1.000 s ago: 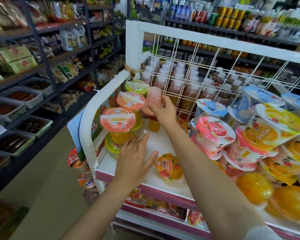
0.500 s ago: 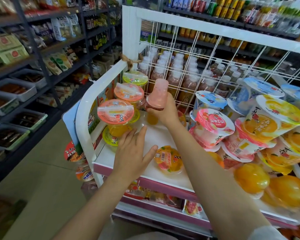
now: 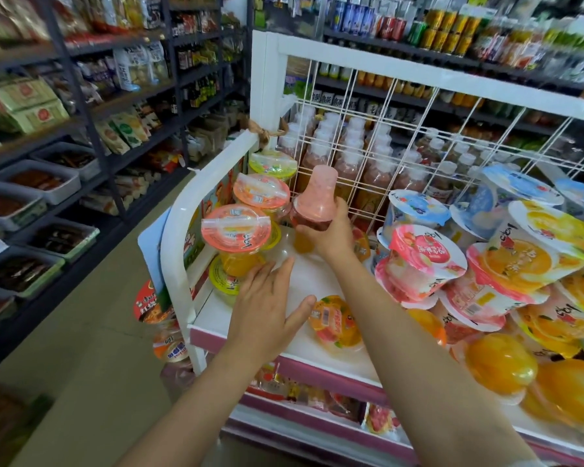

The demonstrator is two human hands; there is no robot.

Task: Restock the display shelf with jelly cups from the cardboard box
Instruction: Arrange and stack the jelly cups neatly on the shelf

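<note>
Right hand (image 3: 331,234) grips the pink jelly cup (image 3: 316,200); left hand (image 3: 267,308), fingers spread, steadies the stack (image 3: 236,230); best set it down gently, upright.

The white display shelf (image 3: 304,278) carries stacked jelly cups (image 3: 235,227) at left; a small cup (image 3: 334,320) lies near its front edge.

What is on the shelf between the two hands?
Mostly bare white shelf in the head view. The left hand lies flat low down; the right hand holds a pink jelly cup farther back. Only a clear cup's edge pokes in.
</note>
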